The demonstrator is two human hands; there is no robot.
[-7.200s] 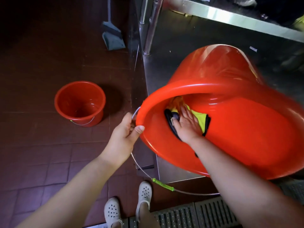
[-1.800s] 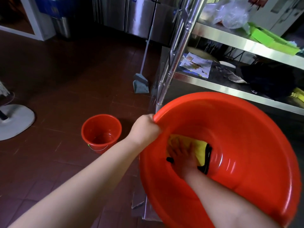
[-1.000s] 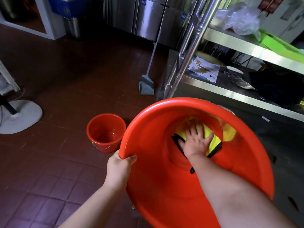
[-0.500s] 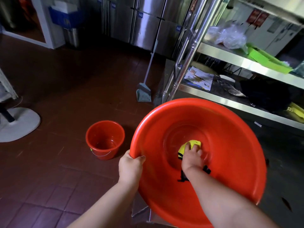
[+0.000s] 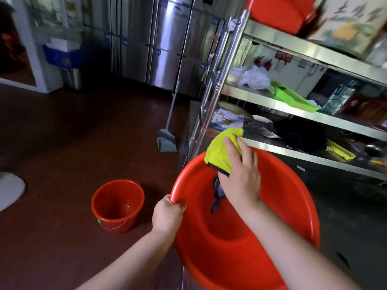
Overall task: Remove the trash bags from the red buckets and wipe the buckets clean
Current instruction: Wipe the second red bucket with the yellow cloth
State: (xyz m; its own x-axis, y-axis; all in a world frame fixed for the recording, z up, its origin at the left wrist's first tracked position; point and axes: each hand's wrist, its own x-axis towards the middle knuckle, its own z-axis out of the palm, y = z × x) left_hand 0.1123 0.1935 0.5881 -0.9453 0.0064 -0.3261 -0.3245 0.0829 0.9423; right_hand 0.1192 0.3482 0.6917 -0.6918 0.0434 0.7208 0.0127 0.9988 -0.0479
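Yellow-green cloth (image 5: 222, 152) with a dark edge is gripped in the right hand (image 5: 240, 181), fingers curled over it and pressing it against the far rim of the big red bucket (image 5: 282, 206); a dark strip of the cloth hangs down inside the bucket. The left hand (image 5: 167, 214) is closed around the bucket's near-left rim, thumb over the edge, holding the bucket tilted so its mouth faces the person. No bag shows inside it.

Left of the hands, a small red bucket (image 5: 118, 206) stands upright on the dark red tiled floor (image 5: 62, 143), well apart from the big one, its wire handle hanging down its front. Behind it a dustpan (image 5: 166, 141) on a long handle leans near the leg of a steel shelf rack (image 5: 293, 109). On the rack's shelves lie a clear plastic bag (image 5: 251, 77), a green tray (image 5: 293, 99) and some papers (image 5: 228, 120). Steel cabinets (image 5: 167, 45) line the back wall.
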